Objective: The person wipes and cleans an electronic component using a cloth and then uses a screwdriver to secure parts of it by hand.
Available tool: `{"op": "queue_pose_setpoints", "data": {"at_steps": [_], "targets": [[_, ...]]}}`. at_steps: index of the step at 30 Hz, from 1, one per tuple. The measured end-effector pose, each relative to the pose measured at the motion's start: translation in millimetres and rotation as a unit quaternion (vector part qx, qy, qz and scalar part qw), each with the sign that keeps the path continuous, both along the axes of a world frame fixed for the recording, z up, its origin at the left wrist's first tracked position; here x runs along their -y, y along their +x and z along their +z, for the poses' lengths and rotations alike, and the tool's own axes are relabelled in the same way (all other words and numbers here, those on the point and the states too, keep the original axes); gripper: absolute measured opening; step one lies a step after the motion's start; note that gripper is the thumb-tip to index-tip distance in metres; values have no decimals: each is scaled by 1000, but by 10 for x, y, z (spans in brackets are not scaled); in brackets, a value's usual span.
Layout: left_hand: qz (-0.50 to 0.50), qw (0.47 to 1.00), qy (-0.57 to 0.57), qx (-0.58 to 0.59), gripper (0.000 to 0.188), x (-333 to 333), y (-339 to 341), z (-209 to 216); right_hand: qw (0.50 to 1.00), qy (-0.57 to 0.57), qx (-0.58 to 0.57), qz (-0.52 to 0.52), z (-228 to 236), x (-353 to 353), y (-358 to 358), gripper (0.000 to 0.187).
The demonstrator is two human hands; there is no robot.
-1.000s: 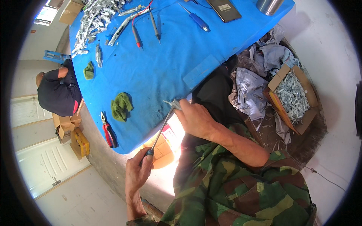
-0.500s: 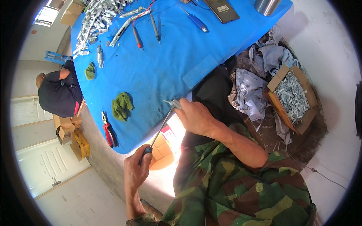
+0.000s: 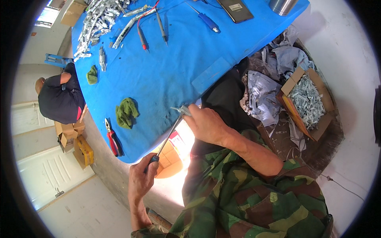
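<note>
My left hand [image 3: 142, 174] is closed round the dark blue handle of a screwdriver [image 3: 167, 139], whose long shaft slants up to the right. Between the fingers of my right hand [image 3: 208, 123] is a small grey metal part [image 3: 184, 110] with a thin prong sticking out to the left. The screwdriver's tip meets this part, just off the near edge of the blue-covered table [image 3: 166, 75]. My right fingers hide much of the part. Left of the hands, a green cloth [image 3: 127, 113] and red-handled pliers [image 3: 113, 139] lie on the table.
Many silvery metal parts [image 3: 99, 23] are heaped at the far left, near test probes [image 3: 142, 38]. A blue screwdriver [image 3: 208, 22], phone [image 3: 235, 8] and steel cup [image 3: 282, 6] lie farther back. At right stands a carton [image 3: 307, 103] of metal pieces. Another person [image 3: 60, 97] bends over at left.
Both hands keep their hold, the screwdriver still against the metal part. My left hand has shifted very slightly to the left; the view has moved a little too.
</note>
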State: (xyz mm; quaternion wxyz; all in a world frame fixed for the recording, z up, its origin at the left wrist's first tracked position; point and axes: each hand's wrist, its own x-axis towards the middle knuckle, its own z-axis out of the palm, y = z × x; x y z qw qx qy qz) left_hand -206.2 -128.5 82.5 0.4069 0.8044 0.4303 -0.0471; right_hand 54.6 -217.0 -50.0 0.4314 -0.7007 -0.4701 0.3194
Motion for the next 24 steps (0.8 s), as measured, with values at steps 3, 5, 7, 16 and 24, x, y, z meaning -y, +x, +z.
{"op": "queue_pose_setpoints", "data": {"at_steps": [3, 5, 7, 16, 24], "targets": [[32, 997, -66, 9, 35, -48, -10, -9, 1000, -1, -1, 2, 7, -2, -3, 30], [78, 985, -154, 4, 36, -90, 18, 7, 1000, -4, -1, 1, 22, -3, -2, 30], [82, 986, -147, 6, 36, -71, 6, -11, 1000, -9, 3, -1, 30, 12, -3, 30], [4, 1000, 3, 29, 30, -48, -26, -61, 1000, 2, -4, -3, 25, 17, 11, 30], [-25, 994, 104, -13, 23, 58, 154, 157, 1000, -6, -27, -2, 43, 16, 34, 30]]}}
